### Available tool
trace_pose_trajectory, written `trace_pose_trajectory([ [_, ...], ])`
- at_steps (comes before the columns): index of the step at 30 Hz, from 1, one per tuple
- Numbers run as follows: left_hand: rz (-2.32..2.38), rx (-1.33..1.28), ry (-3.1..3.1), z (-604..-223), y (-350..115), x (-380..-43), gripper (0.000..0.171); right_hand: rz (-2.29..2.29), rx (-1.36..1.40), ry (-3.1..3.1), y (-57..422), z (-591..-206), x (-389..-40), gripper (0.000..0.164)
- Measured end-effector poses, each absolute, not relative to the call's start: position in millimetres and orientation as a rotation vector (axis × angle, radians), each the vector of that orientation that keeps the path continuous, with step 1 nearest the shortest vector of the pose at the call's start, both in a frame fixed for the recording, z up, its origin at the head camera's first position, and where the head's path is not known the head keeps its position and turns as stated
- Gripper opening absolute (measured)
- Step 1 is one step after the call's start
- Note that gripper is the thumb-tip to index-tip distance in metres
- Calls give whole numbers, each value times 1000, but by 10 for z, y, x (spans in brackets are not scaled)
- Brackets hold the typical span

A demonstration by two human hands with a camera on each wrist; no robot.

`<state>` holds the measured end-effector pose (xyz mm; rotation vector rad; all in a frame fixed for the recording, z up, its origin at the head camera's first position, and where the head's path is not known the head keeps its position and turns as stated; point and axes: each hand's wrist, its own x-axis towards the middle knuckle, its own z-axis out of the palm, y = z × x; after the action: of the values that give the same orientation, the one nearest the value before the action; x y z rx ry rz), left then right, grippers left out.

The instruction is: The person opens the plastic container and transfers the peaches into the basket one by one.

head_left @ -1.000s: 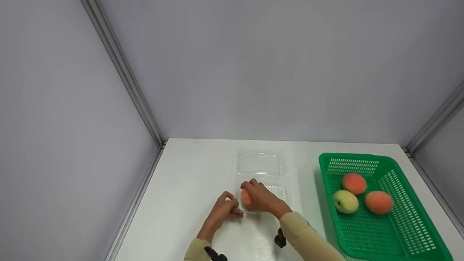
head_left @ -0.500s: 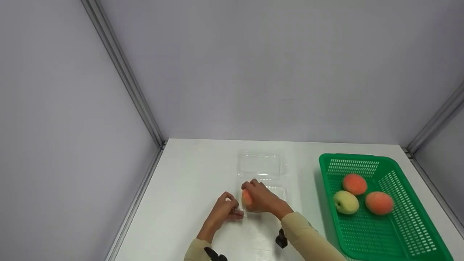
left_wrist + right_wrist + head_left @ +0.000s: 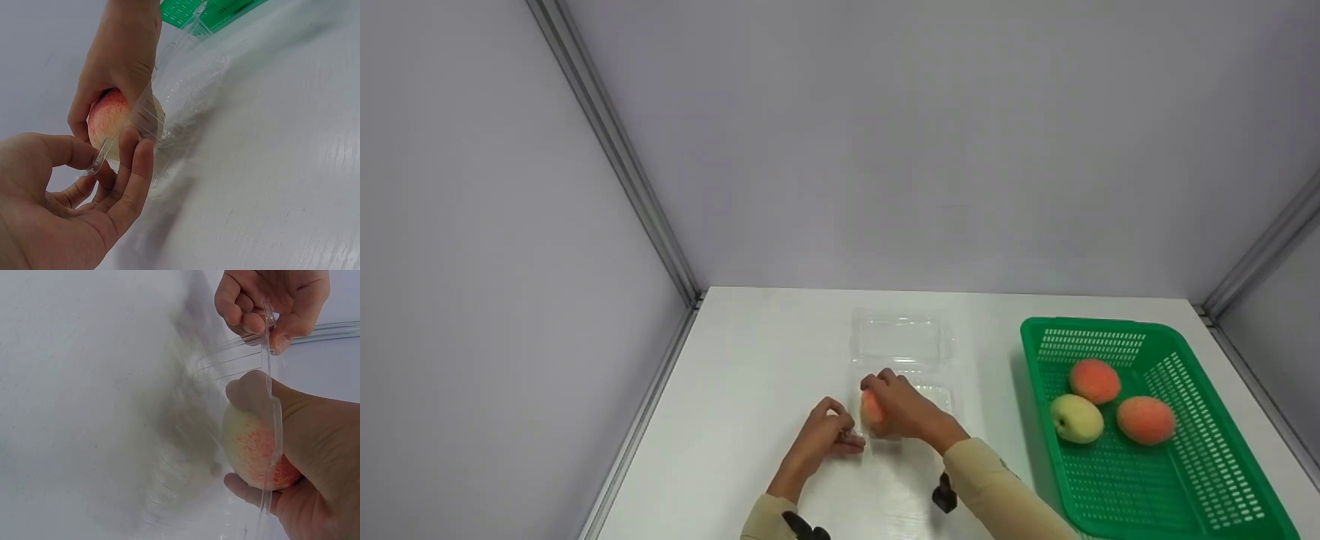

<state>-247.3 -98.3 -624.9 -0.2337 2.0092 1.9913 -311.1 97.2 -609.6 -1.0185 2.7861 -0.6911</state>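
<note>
A clear plastic clamshell box lies unfolded on the table, its lid (image 3: 901, 339) towards the back wall and its base nearer the person. My left hand (image 3: 821, 433) pinches the front left corner of the base by its rim (image 3: 99, 158) between thumb and fingers. Inside the base, my right hand (image 3: 901, 409) grips a peach (image 3: 253, 444) from above, thumb and fingers on opposite sides. The peach is red over pale yellow, and the hand covers much of it. In the right wrist view the see-through wall of the base crosses in front of the peach.
A green plastic basket (image 3: 1132, 487) stands to the right on the white table (image 3: 750, 360). It holds a red peach (image 3: 1095, 381), an orange-red peach (image 3: 1145, 420) and a pale yellow one (image 3: 1077, 418). Grey walls enclose the table at the back and sides.
</note>
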Motion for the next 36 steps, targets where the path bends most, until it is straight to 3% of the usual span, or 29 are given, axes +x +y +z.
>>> trace_pose_trajectory([
  [36,2012,-215,1989,-6273,-986,-2479,17,-628,-1039,2824,1017,-5875,-3096,66],
])
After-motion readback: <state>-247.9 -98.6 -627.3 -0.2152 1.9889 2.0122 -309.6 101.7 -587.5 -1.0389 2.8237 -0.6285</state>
